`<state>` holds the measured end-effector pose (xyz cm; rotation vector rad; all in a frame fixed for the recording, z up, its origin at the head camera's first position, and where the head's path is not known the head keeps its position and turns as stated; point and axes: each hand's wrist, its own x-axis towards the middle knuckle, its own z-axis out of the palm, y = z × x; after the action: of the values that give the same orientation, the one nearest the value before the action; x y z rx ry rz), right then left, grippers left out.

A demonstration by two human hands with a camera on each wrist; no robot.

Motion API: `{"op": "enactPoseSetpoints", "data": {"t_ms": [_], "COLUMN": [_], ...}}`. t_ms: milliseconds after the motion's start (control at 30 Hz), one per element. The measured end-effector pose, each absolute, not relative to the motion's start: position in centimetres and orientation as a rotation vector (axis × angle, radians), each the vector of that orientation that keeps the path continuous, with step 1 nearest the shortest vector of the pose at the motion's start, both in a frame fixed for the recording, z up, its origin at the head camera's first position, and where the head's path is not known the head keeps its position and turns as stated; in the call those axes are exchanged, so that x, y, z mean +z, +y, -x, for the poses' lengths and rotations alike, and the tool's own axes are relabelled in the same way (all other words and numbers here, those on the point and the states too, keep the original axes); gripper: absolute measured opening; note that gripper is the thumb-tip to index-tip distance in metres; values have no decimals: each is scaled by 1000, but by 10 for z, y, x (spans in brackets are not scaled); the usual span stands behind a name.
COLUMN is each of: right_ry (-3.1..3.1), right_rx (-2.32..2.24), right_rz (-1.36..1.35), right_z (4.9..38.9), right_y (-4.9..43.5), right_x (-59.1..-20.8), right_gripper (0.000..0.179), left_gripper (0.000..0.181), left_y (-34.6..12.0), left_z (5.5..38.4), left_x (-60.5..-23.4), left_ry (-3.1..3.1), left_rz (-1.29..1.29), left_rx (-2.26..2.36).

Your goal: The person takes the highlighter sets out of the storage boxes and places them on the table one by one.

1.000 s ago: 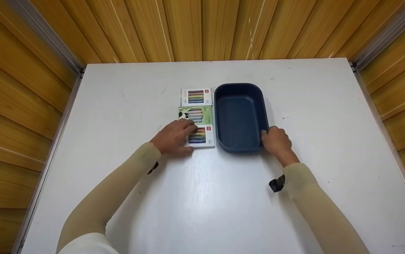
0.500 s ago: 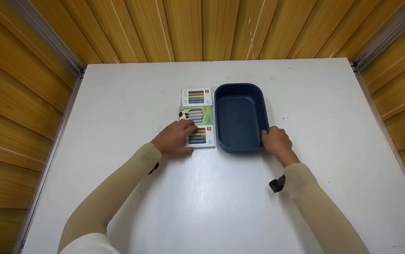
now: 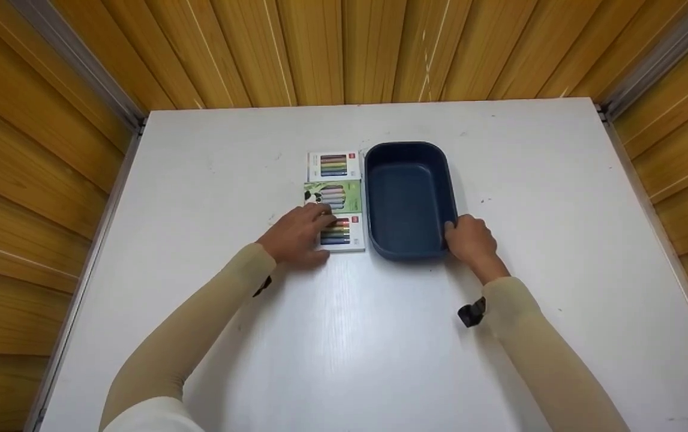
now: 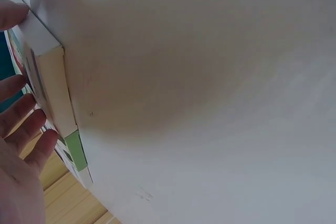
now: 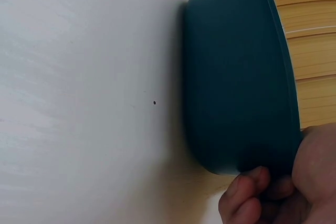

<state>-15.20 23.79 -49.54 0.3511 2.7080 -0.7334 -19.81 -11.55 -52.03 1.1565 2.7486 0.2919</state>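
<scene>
In the head view, three flat boxes of coloured sticks, perhaps crayons, lie in a column: a white box (image 3: 334,165) at the far end, a green panda box (image 3: 344,196) in the middle, a white box (image 3: 355,234) nearest. My left hand (image 3: 297,235) rests at the nearest box, thumb by its near edge and fingers over its left part. The left wrist view shows these fingers (image 4: 21,124) spread and fairly straight. Right of the boxes stands a dark blue plastic bin (image 3: 406,204) with nothing inside. My right hand (image 3: 471,241) grips its near right corner, thumb over the rim, fingers curled outside.
Everything sits on a white table (image 3: 344,336) enclosed by yellow wood-look panels (image 3: 373,54) at the back and both sides. The column of boxes lies close along the bin's left wall. Small dark marks dot the tabletop.
</scene>
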Motion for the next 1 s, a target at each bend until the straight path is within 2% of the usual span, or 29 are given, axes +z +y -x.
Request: {"op": "enactPoseSetpoints", "data": {"t_ms": [433,633,867,1000], "right_ry": [2635,2605,2677,2731], "right_rx": [-869,-882,-838,-831], "right_rz": [-340,-336,-310,-279], "right_z": [152,153,152,153], "right_y": [243,245,246,246], "right_x": [-495,-492,-486,-478], "right_gripper": [43,58,78,83], "left_gripper": [55,48,56,60], "left_y": [-115,-112,-104,-95], "left_z": [198,200,200,198], "left_x": [-517,-508,-489,-477], "left_ry": [2795,2880,2982,3012], "left_rz": [-1226,-1191,-1028,-962], "left_rx": [313,307,353,395]}}
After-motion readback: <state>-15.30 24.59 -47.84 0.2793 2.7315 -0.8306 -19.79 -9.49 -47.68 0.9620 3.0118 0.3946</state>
